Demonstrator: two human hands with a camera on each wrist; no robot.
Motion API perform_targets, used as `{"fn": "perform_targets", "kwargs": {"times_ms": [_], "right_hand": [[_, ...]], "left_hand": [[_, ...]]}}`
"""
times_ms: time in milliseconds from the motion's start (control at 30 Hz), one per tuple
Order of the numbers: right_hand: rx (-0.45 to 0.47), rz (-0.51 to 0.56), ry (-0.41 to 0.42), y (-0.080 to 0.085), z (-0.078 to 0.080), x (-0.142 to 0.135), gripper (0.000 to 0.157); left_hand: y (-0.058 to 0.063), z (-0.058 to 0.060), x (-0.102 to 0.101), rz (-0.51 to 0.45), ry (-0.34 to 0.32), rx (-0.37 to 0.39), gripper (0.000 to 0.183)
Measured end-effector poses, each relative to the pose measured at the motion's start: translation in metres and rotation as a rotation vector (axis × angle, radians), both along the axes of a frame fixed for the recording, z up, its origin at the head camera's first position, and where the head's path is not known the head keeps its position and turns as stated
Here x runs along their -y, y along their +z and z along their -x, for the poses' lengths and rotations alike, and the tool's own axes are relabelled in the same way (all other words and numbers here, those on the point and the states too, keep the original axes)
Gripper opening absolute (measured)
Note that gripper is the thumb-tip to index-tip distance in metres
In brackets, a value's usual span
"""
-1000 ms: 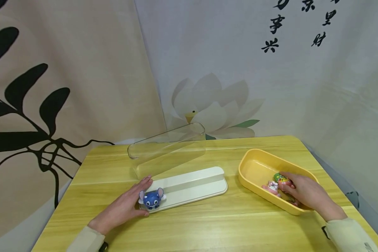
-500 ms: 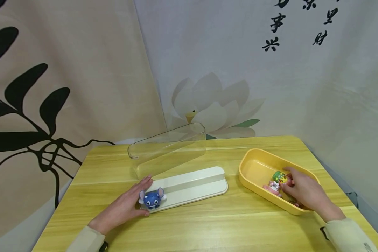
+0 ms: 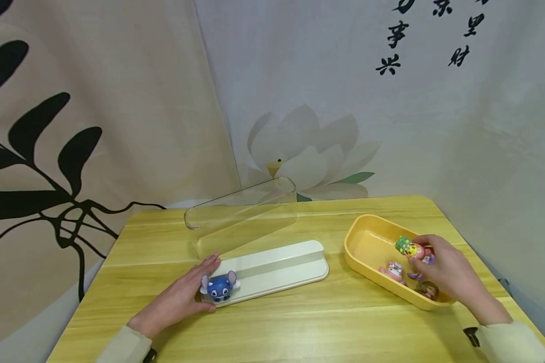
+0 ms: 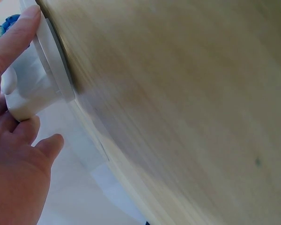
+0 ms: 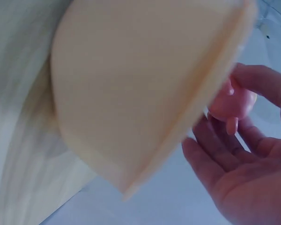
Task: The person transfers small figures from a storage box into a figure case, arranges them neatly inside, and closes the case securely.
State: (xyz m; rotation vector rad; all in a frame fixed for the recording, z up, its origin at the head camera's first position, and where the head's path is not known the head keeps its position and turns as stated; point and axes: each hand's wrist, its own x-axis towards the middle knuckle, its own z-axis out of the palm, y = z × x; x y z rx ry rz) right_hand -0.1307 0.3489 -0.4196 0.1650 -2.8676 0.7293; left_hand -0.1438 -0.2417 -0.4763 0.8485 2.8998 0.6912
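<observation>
My left hand (image 3: 181, 297) grips the left end of a long white stepped display base (image 3: 272, 272), thumb on the near side and fingers on the far side. A blue big-eared figurine (image 3: 220, 287) sits on that end, just inside the hand. My right hand (image 3: 449, 269), over the yellow tray (image 3: 368, 232), pinches a small figurine (image 3: 411, 248) with a green hat and a pink body. Its round pink body (image 5: 232, 103) shows between thumb and fingers in the right wrist view. Below the hand, a pink-and-white figurine (image 3: 393, 272) and a brown-haired figurine (image 3: 427, 290) lie in the tray.
Behind the base stands a clear plastic cover (image 3: 245, 217) near the far edge of the wooden table (image 3: 300, 327). A cloth backdrop (image 3: 309, 75) with printed flowers, leaves and writing hangs behind the table. The yellow tray has raised walls.
My right hand has lifted the green-hatted figurine up from the tray floor, uncovering the brown-haired figurine. The left hand and the blue figurine have stayed in place.
</observation>
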Motion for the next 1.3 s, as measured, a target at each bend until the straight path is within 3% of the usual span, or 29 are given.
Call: {"fn": "perform_targets", "kwargs": {"times_ms": [467,833,1033,1300], "right_hand": [[-0.110,0.085,0.044,0.018,-0.011,0.014,0.048],[-0.102,0.168,0.103,0.029,-0.016,0.042,0.046],[-0.158,0.213,0.166,0.028,-0.015,0.061,0.045],[-0.164,0.302,0.248,0.025,-0.009,0.088,0.044]], "left_hand": [[0.000,0.000,0.000,0.011,-0.001,0.004,0.107],[0.003,0.001,0.001,0.031,-0.025,0.001,0.106],[0.000,0.003,0.002,0.053,-0.039,-0.037,0.107],[0.000,0.001,0.003,0.103,-0.047,-0.122,0.107]]}}
